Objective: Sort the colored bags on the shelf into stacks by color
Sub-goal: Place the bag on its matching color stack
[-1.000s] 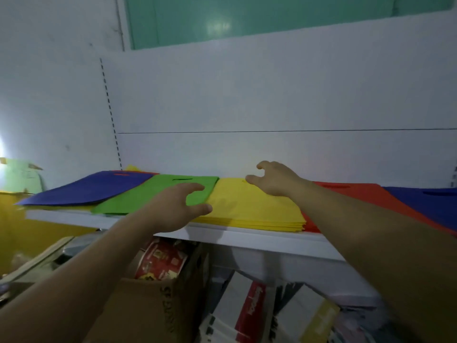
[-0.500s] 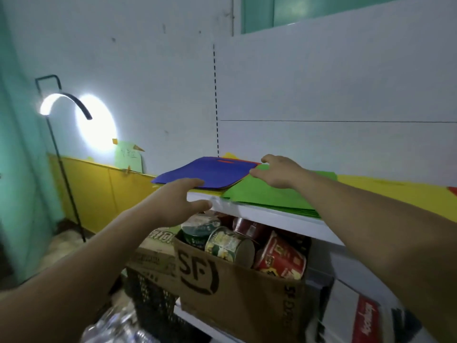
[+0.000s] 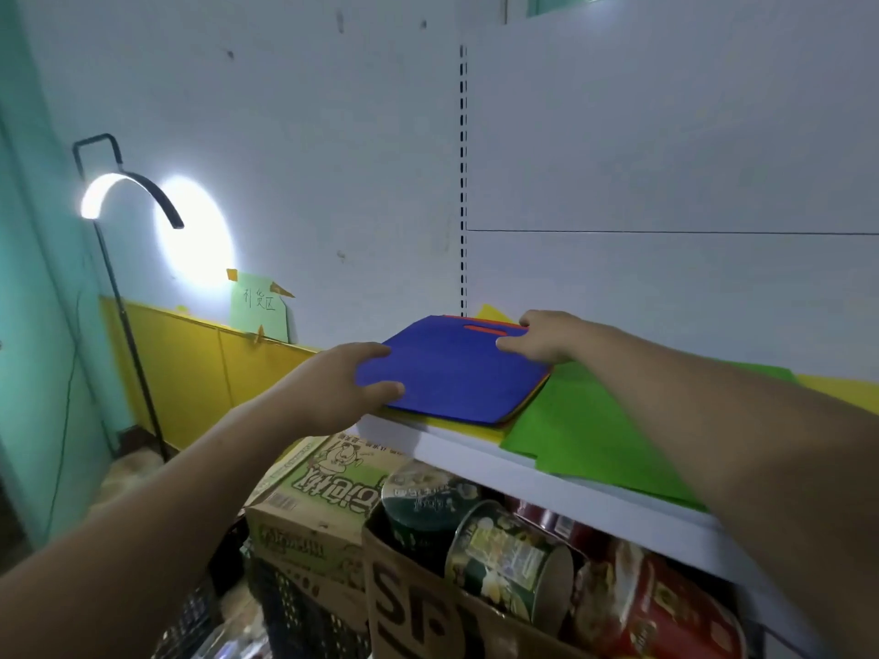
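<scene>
Two digits of the left hand (image 3: 328, 387) show on the blue bag (image 3: 456, 373): the thumb lies flat on its top face at the near left corner and the forefinger reaches along its left edge, spread apart from the thumb. The other fingers are hidden, so I cannot tell whether they are tucked under the fabric. The right hand (image 3: 547, 337) has its fingers curled at the far right corner. The thumb presses on the blue surface and the forefinger hooks over the back edge, just beside the handle slot.

The blue bag tops a mixed pile at the left end of the shelf (image 3: 475, 451). Red and yellow edges (image 3: 475, 423) peek out beneath it along the front and right sides. A green stack (image 3: 594, 435) lies just to the right, touching that pile and running out to the shelf's front edge, and a yellow strip (image 3: 837, 387) shows beyond it.

The step in hand looks like taking hold of the top blue bag to peel it off the unsorted pile. The next move probably calls for lifting both corners together so that only the blue one comes away. The layers below could drag along or slide over the front edge. No blue stack is in view, so the bag would have to be carried elsewhere along the shelf.

Below the shelf, a cardboard box (image 3: 428, 611) holds noodle cups (image 3: 509, 554).
</scene>
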